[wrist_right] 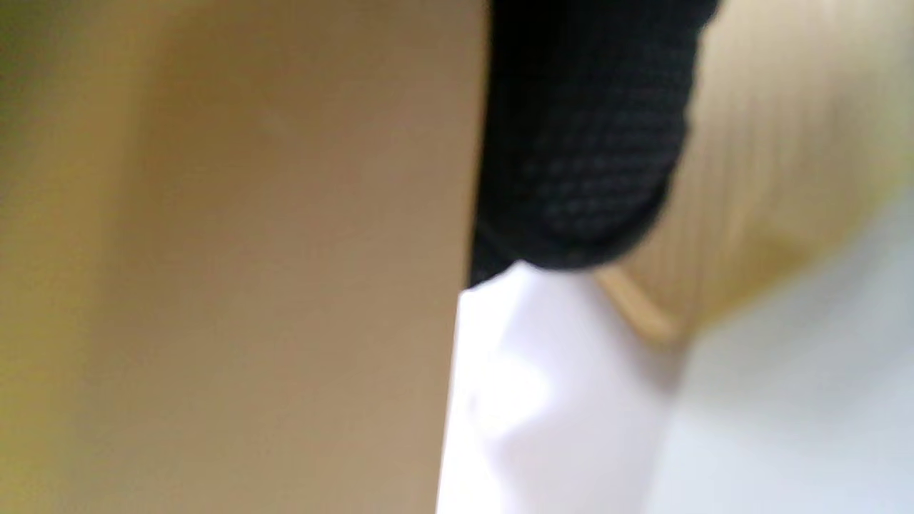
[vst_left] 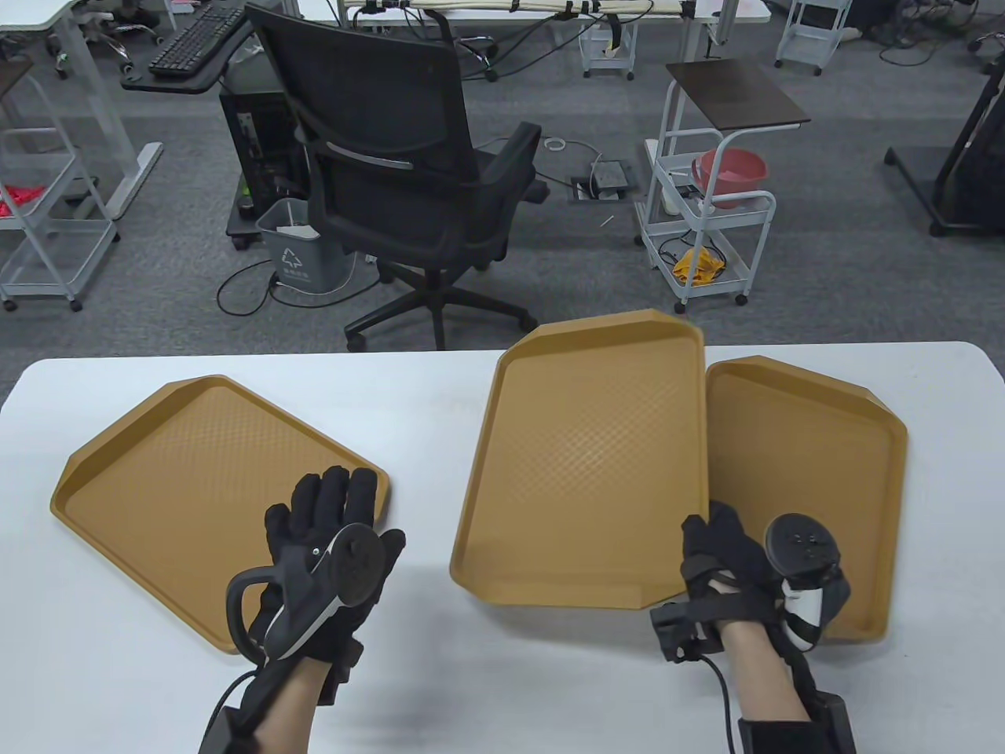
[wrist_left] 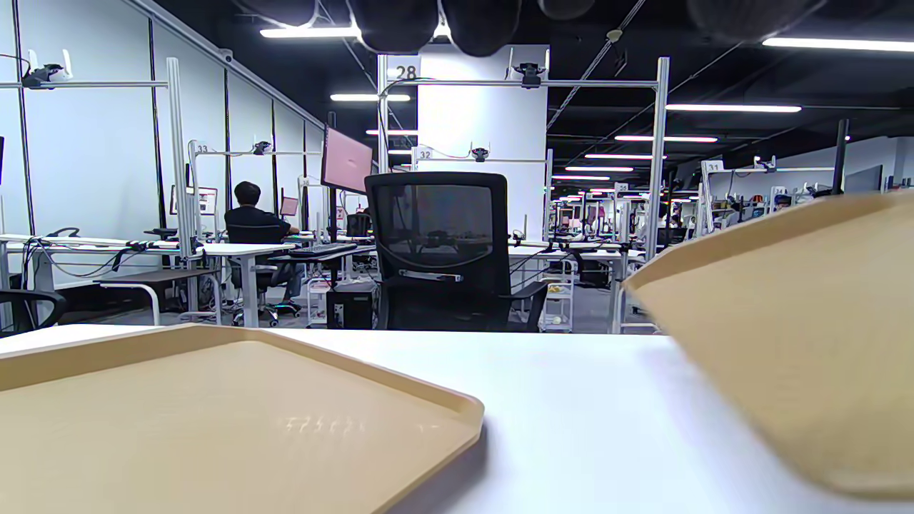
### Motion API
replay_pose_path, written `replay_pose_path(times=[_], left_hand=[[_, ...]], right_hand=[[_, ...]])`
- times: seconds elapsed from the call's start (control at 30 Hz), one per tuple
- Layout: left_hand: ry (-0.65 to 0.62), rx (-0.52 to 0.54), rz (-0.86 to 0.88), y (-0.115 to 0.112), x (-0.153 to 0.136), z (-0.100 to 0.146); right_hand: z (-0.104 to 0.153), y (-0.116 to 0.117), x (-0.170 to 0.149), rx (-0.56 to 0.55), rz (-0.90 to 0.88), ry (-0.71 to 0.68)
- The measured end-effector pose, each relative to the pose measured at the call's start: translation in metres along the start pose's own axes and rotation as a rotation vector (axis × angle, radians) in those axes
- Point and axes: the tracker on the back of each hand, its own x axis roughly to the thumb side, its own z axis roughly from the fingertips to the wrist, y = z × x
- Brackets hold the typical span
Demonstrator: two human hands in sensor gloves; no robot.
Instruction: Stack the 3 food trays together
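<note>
Three tan food trays are on the white table. The left tray (vst_left: 212, 495) lies flat; it also shows in the left wrist view (wrist_left: 214, 414). My left hand (vst_left: 338, 510) is above its near right corner with the fingers spread, holding nothing. The middle tray (vst_left: 585, 463) is raised and tilted; its underside shows in the left wrist view (wrist_left: 785, 335). My right hand (vst_left: 718, 542) grips its right edge near the front corner. The right tray (vst_left: 816, 479) lies flat beside it, partly under my right hand. The right wrist view is blurred: a gloved finger (wrist_right: 585, 143) against tan tray.
The table's far edge (vst_left: 392, 357) runs just behind the trays. A black office chair (vst_left: 408, 181) stands beyond it, with a grey bin (vst_left: 294, 251) and a white cart (vst_left: 707, 220) on the floor. Bare table (vst_left: 424, 440) lies between the left and middle trays.
</note>
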Motion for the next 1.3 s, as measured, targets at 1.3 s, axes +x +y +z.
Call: replay_pose_path(times=[1.3], left_hand=[[0.008,-0.037,-0.019,-0.003,-0.001,-0.003]], right_hand=[[-0.066,-0.132,-0.085,-0.258,0.689,0.542]])
